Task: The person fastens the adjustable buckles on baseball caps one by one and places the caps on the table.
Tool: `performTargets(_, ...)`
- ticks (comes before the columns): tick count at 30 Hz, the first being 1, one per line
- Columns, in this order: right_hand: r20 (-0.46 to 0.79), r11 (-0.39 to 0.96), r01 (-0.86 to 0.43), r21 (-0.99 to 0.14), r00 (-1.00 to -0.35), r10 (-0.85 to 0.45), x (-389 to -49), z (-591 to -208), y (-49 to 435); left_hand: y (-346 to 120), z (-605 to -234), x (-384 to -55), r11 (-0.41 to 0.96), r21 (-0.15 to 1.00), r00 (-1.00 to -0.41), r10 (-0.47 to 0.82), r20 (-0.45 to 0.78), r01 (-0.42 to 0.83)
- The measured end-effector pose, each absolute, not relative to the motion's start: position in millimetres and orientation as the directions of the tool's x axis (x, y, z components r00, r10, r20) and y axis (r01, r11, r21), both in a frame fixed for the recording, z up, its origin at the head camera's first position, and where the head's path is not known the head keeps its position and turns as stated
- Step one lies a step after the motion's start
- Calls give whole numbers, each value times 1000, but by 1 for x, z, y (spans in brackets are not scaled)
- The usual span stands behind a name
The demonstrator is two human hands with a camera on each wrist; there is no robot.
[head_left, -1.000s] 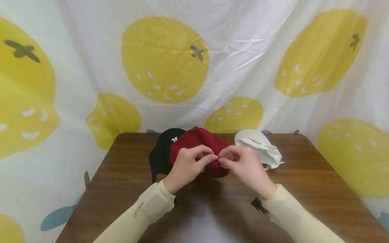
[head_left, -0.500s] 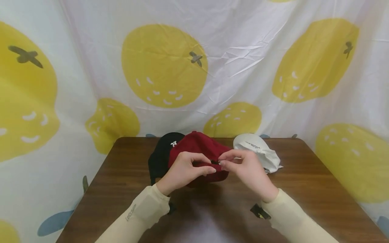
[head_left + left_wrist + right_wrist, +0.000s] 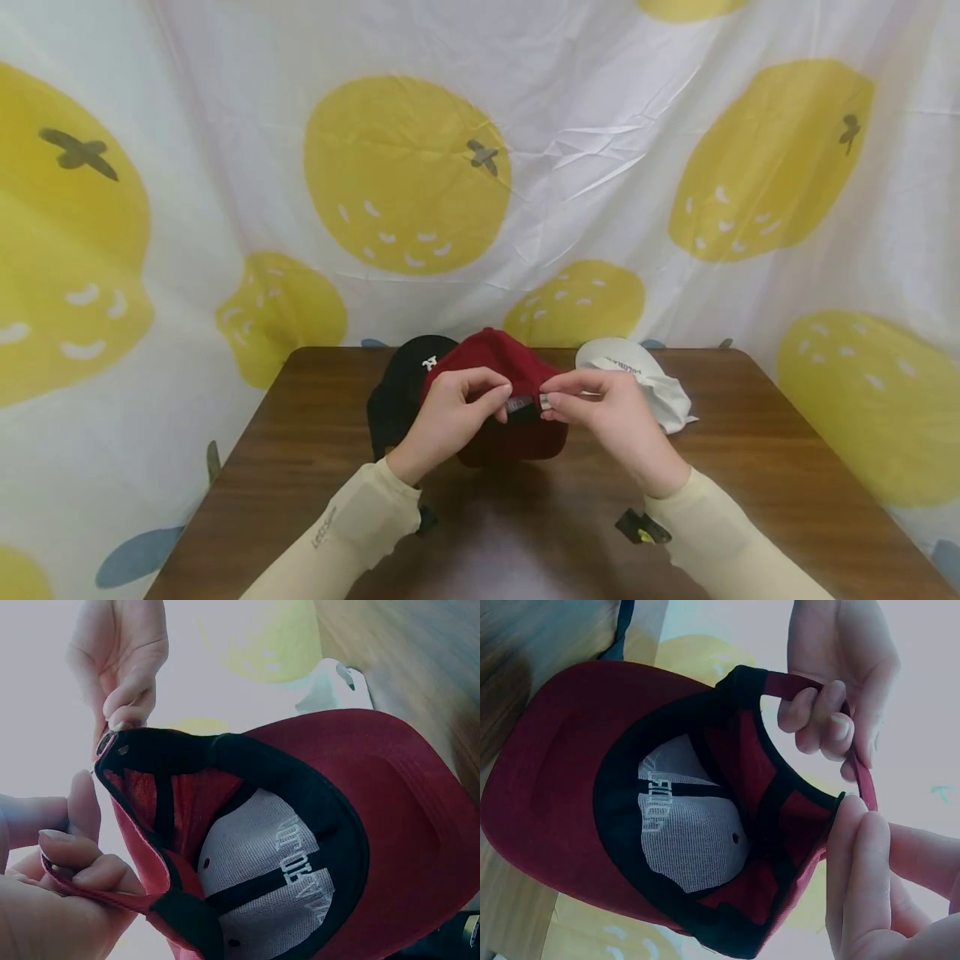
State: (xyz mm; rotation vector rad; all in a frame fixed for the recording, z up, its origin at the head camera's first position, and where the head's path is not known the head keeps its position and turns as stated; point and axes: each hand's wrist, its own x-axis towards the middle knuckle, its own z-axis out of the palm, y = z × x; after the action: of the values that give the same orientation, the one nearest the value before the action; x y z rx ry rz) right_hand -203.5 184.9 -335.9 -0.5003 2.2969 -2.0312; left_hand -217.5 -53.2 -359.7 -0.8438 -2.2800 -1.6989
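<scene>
A dark red baseball cap point(image 3: 495, 358) is held up in front of me, its back opening turned towards me. In the left wrist view its brim point(image 3: 427, 795) and light mesh lining with lettering show. My left hand point(image 3: 453, 408) pinches the cap's red back strap point(image 3: 864, 787), which runs between the curled fingers. My right hand point(image 3: 618, 408) pinches the other side of the opening at a small metal buckle point(image 3: 545, 402), and its fingertips meet the strap's end. Whether the strap passes through the buckle is hidden by the fingers.
On the brown table point(image 3: 750, 467), a black cap point(image 3: 392, 400) lies behind the red one to the left. A white cap point(image 3: 666, 398) lies to the right. A lemon-print cloth point(image 3: 562, 208) hangs behind the table.
The left hand's thumb and finger parted half a second ago and now pinch again, slightly farther from the right hand. The buckle and the cap's inner label have come into sight.
</scene>
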Motion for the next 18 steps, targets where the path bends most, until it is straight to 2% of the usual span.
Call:
performTargets(9,197,-30,-196,-980,-948,-249,-204,-338,184,-46,-356,-212,193,871,-872,299,387,452)
performTargets(18,203,-139,-175,-975,-954,-219,-208,-343,180,-43,-331,-190,109,918,-891,309,333,380)
